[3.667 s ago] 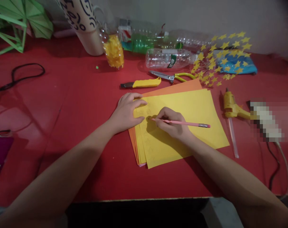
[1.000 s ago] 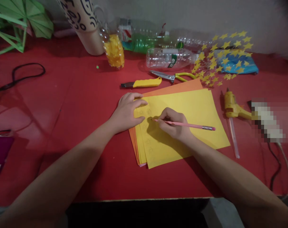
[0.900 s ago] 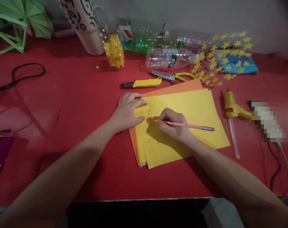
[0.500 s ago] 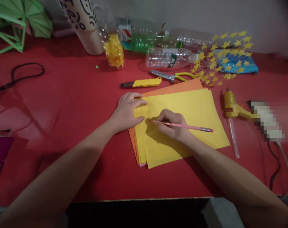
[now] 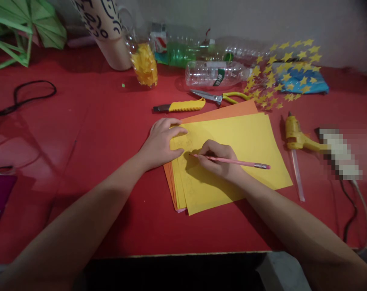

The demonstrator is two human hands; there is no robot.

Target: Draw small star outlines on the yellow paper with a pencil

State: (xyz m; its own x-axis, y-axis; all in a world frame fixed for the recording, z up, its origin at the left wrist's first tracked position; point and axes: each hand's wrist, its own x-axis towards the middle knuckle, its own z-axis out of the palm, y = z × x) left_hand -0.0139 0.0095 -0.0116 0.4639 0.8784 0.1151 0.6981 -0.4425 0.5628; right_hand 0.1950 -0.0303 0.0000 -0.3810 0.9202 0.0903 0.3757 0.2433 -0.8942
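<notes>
Yellow paper tops a stack of yellow sheets, with orange paper showing beneath. Faint pencilled stars run down its left side. My left hand rests on the stack's upper left edge, fingers apart, holding nothing. A pink pencil is gripped in my right hand, its tip at the paper just right of my left thumb and its eraser end pointing right. My right hand's shadow falls over part of the drawn stars.
Behind the paper lie a yellow cutter, scissors and clear bottles. Yellow stars stand at the back right. A glue gun lies right of the paper. A patterned cup stands at the back left.
The pencil has shifted very slightly left, with its tip still at the paper. My left hand has stayed in place.
</notes>
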